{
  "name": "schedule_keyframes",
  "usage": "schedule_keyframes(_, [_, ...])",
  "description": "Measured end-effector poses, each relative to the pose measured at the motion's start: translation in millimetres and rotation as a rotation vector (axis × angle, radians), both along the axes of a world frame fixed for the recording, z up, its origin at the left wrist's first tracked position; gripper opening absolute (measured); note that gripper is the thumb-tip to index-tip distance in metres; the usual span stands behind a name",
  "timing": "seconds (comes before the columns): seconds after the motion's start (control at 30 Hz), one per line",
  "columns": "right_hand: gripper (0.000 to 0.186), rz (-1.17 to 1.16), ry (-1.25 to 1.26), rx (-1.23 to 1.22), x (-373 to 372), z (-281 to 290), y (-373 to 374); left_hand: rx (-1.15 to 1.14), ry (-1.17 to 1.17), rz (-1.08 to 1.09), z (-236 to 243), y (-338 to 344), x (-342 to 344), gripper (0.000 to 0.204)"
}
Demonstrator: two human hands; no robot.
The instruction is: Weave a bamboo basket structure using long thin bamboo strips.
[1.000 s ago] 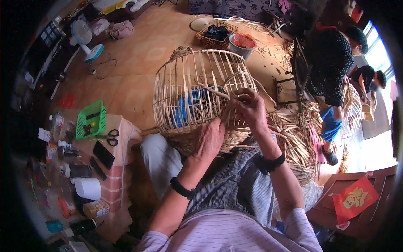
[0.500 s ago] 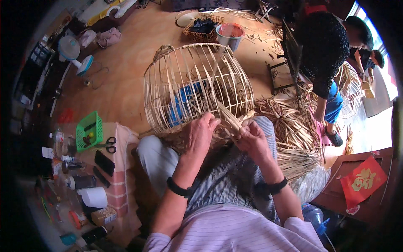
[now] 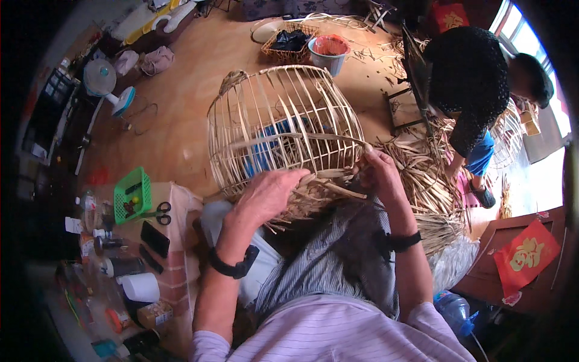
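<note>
A barrel-shaped frame basket [image 3: 241,120] of pale split strips lies on its side before my knees, a blue object [image 3: 259,157] showing inside it. My left hand [image 3: 271,190] has its fingers bent over the basket's lower edge, where loose strip ends stick out. My right hand [image 3: 380,172], further right, pinches a long pale strip that runs leftward across the frame. What lies under my left fingertips is partly hidden.
At left, a cloth-covered surface [image 3: 184,199] bears a green tray [image 3: 126,199], scissors [image 3: 161,213] and bottles. A fan [image 3: 99,78], wicker basket [image 3: 277,51] and bucket [image 3: 329,60] stand beyond. A co-worker [image 3: 467,84] bends at right above piled strips [image 3: 422,175].
My left hand has moved left and down; my right hand has risen to the right, its strip swinging from steep to nearly level across the frame. The co-worker has bent lower.
</note>
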State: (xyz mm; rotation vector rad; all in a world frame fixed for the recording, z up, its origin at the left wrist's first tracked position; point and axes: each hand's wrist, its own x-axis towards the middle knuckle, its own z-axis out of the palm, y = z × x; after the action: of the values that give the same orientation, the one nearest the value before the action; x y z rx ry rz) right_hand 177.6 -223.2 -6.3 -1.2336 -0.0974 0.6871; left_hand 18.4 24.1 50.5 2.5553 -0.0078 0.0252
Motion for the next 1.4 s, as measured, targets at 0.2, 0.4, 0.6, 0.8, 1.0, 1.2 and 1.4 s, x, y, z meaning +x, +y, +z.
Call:
schedule_keyframes(0.2, [0.044,0.347,-0.301,-0.386,-15,-2,2,-0.111,-0.313,0.090,-13,-34,-3,0.047])
schedule_keyframes(0.4, [0.058,0.363,-0.053,-0.299,-18,10,-18,-0.203,-0.149,0.062,-25,-24,4,0.056])
schedule_keyframes(0.6, [0.054,-0.014,0.092,0.253,-36,4,-33,-0.247,0.071,-0.162,-7,9,29,0.068])
schedule_keyframes(0.8, [0.051,0.215,-0.119,0.016,-44,1,-55,-0.283,0.066,-0.265,-16,16,29,0.071])
schedule_keyframes(1.0, [0.046,-0.124,0.062,0.548,-39,-37,-70,-0.142,-0.111,-0.235,-30,12,17,0.068])
schedule_keyframes(1.2, [0.033,-0.177,0.038,0.526,-38,-51,-92,0.034,-0.251,-0.236,-29,-7,3,0.055])
schedule_keyframes(1.4, [0.022,-0.305,-0.082,0.609,-44,-31,-100,0.017,-0.030,-0.043,-21,-27,12,0.050])
